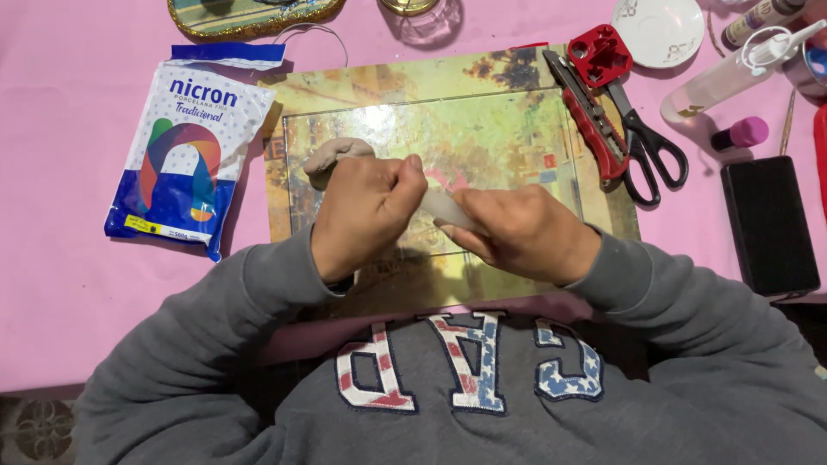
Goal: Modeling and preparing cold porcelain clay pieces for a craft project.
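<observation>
both hands meet over the work mat (517, 112), a glossy rectangular board with a faded yellow-green print, laid flat on the pink tablecloth (69, 258), probably to keep sticky stuff off the cloth. left hand (366, 215) is clenched, thumb and fingers pinched on one end of a pale clay piece (446, 207). right hand (525, 232) grips the other end, fingers curled round it. the piece is whitish, smooth, soft-looking, drawn into a short thick roll between the two fists, held just above the middle of the mat; looks like a stretching or kneading grip, as each hand has one end.

a second lump (332, 155), grey-beige, matte, rounded, sits on the mat just behind the left hand, partly hidden by it, close enough to grab.

left of the mat, touching its edge, lies a plastic clay pouch (189, 146), blue and white with dots and a coloured arch, top torn open.

right of the mat: red utility knife (586, 112) overlapping the mat's right edge, black-handled scissors (646, 142) beside it, a red plastic block (600, 53) with holes at their top. further right, a black rectangular box (769, 224), a clear squeeze bottle (732, 73) lying on its side, a small pink-capped tube (741, 133). beyond the mat's far right corner, a white dish (659, 30). tools all off to one side, within reach of the right hand. grey sweatshirt sleeves cover both wrists.
</observation>
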